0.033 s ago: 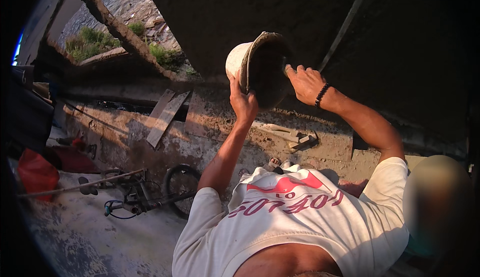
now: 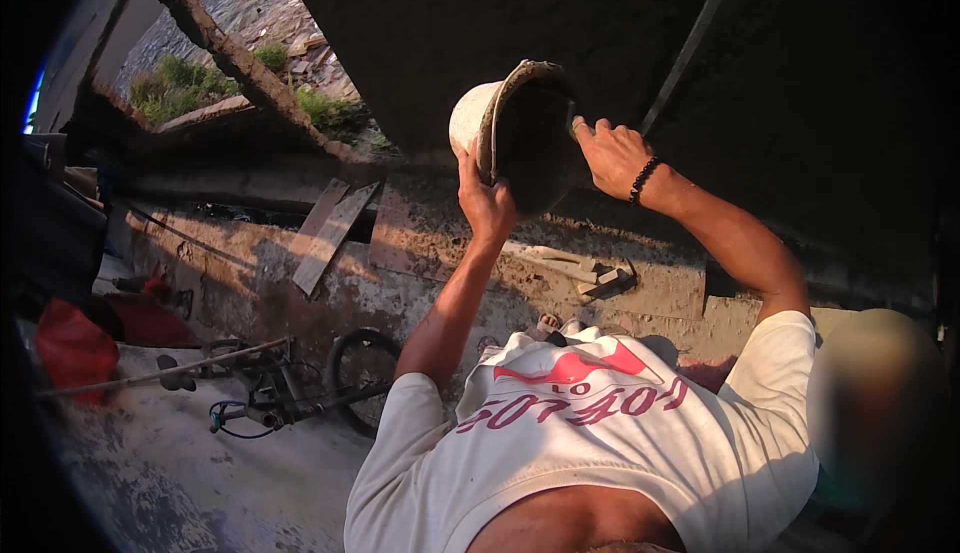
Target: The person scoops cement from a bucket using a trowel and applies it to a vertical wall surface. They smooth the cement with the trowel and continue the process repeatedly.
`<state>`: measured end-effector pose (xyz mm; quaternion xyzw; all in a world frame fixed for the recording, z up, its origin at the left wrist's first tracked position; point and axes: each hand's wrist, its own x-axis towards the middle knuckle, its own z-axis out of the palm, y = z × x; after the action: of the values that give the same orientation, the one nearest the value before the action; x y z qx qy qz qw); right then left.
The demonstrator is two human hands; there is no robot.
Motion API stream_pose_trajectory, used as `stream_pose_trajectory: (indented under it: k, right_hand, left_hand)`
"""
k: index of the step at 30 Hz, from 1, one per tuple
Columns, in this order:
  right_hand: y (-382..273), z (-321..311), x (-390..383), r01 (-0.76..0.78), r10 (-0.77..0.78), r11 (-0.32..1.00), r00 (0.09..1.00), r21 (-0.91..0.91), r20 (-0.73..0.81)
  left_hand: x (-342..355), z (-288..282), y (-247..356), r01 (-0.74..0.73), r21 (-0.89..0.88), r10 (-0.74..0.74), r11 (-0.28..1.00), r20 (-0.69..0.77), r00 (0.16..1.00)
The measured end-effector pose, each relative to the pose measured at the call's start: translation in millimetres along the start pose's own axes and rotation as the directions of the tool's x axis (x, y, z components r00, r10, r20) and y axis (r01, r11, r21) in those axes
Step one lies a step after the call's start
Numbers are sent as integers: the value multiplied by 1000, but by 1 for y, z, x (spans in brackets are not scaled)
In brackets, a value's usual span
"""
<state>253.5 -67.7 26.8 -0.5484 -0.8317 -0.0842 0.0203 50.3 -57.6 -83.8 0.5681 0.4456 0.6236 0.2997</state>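
Note:
A pale, dirt-crusted bowl (image 2: 476,116), rounded like a hard hat, is tilted on its side in front of a dark wall. My left hand (image 2: 487,199) grips its lower left rim, with the thumb over the edge. The inside of the bowl lies in deep shadow, so its contents cannot be made out. At its right edge, my right hand (image 2: 612,156), with a dark beaded bracelet on the wrist, is closed round a small hand tool (image 2: 575,125). Only a short bit of that tool shows; the remainder is lost in the dark.
A dark wall (image 2: 790,123) fills the upper right. Below it runs a dirty ledge with loose boards (image 2: 335,233) and wood offcuts (image 2: 605,278). A bicycle (image 2: 290,388) and red sacking (image 2: 75,348) are at the left. A blurred person (image 2: 875,403) is close on my right.
The bowl has shifted very slightly up and left. My right hand has risen a little beside its rim, still closed round the tool.

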Motion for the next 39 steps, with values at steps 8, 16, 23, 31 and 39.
stream_pose_trajectory:
  k: [8,16,23,31,39]
  right_hand:
    - [2,59,-15,104,-98,993,990,-63,101]
    - [16,-38,-20,-274,242,941,955,196,172]
    - [18,-5,-8,-163,100,937,973,310,208]
    - [64,27,29,74,-62,983,996,-169,71]
    - [94,79,44,-301,-74,772,832,560,550]
  left_hand:
    - [9,27,21,-151,48,154,987,-88,984]
    - [16,27,8,-167,-65,152,984,-194,969]
    - [22,43,8,-120,-18,117,993,-126,985]
    - [46,44,34,-253,204,242,946,81,967]
    - [56,30,15,-174,222,125,959,220,967]
